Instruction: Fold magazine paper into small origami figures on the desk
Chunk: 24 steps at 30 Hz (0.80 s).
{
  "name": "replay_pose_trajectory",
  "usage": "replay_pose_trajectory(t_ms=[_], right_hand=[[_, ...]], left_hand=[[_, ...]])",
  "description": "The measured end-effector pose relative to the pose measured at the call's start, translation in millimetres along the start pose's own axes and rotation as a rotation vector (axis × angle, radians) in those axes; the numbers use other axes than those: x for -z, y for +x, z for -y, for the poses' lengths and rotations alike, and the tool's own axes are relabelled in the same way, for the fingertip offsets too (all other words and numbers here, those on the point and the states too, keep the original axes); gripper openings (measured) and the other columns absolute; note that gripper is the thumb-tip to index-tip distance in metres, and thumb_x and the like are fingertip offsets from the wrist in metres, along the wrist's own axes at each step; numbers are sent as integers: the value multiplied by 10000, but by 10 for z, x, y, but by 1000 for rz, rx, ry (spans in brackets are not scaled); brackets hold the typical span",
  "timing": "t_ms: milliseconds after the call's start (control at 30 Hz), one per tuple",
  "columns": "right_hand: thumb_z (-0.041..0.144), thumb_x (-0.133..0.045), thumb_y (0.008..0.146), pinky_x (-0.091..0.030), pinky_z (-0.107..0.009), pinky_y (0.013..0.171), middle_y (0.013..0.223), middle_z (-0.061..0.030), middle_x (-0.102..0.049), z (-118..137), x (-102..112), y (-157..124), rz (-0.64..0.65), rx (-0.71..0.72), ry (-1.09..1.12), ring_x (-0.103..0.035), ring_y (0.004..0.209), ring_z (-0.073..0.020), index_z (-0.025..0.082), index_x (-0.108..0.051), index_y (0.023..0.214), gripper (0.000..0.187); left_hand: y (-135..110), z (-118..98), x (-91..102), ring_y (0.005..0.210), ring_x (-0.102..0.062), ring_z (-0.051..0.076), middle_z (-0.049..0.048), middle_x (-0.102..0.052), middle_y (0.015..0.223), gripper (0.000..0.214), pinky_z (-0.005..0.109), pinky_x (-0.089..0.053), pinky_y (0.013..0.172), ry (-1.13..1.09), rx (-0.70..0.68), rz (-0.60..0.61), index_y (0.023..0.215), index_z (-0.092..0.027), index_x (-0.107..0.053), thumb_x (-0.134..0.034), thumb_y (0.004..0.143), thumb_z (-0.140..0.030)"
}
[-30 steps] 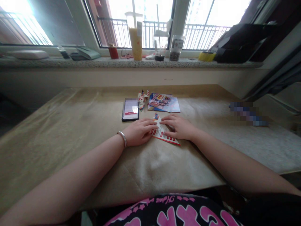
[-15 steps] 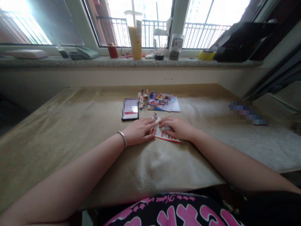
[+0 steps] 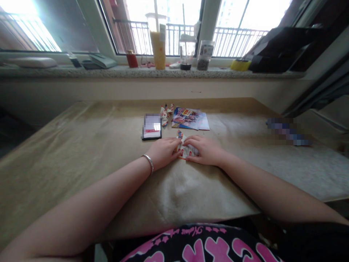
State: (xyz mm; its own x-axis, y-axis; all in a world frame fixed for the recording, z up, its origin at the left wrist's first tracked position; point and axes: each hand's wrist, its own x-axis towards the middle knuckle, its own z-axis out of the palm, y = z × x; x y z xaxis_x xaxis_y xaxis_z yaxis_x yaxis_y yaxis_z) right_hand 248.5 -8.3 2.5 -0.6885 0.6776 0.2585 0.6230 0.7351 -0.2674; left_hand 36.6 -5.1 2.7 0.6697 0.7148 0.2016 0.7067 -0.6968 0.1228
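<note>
A folded sheet of printed paper (image 3: 185, 151), white with red and orange marks and a patterned tip, lies on the table between my hands. My left hand (image 3: 164, 150) grips its left side, fingertips on the upper part and thumb at the lower edge. From the right, my right hand (image 3: 208, 150) pinches the paper with its fingers curved over it and thumb near the bottom edge. Both hands cover parts of the sheet. Just beyond them are a phone (image 3: 152, 128), a red-and-white folded paper piece (image 3: 165, 114) and a stack of colourful leaflets (image 3: 191, 118).
A tan cover lies over the table (image 3: 103, 145). At the far right is a blurred bluish item (image 3: 287, 131). Along the windowsill (image 3: 152, 72) stand a tall yellow drink cup (image 3: 158, 49), other cups, a red container (image 3: 132, 59) and a black bag (image 3: 280, 51).
My right thumb and fingers have shifted on the paper; its right-hand corner, which stuck out before, no longer shows. My left hand has moved slightly right, its fingers more bent.
</note>
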Motion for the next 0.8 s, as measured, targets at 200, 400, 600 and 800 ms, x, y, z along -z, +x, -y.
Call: replay_pose_trajectory(t_ms=[200,400,600,800], right_hand=[[458,-656,721,-450,-393,903,1127,-94,-588,24,13,-9,23,-13,38,-555,1038,-251,208,-533,1046,428],[324,-637,730,-450,-368,892,1087,-76,-595,47,-28,-4,2,-22,119,-561,1012,-228,213,-511,978,300],[348,-677,711,-461,-369,866,1104,-75,-594,-87,-84,0,-41,13,243,-570,1001,-219,216,-491,973,347],[325,-679,718,-458,-363,885,1125,-71,-579,-176,-96,6,-51,95,294,-554,1032,-207,223,-479,990,352]], left_hand=[[27,0,-11,1017,-595,241,109,-643,1083,273,368,-478,898,47,4,-21,1071,-154,-593,-522,851,-299],[32,18,-22,986,-574,247,105,-627,1018,255,380,-465,896,74,0,-47,1024,-148,-616,-511,835,-284],[-53,129,-34,1252,-425,234,103,-454,1360,473,361,-349,1057,-45,-112,61,1287,-176,-464,-498,861,-376],[-63,168,-2,1322,-332,261,99,-366,1432,601,404,-277,1101,-47,-79,176,1359,-218,-386,-505,852,-518]])
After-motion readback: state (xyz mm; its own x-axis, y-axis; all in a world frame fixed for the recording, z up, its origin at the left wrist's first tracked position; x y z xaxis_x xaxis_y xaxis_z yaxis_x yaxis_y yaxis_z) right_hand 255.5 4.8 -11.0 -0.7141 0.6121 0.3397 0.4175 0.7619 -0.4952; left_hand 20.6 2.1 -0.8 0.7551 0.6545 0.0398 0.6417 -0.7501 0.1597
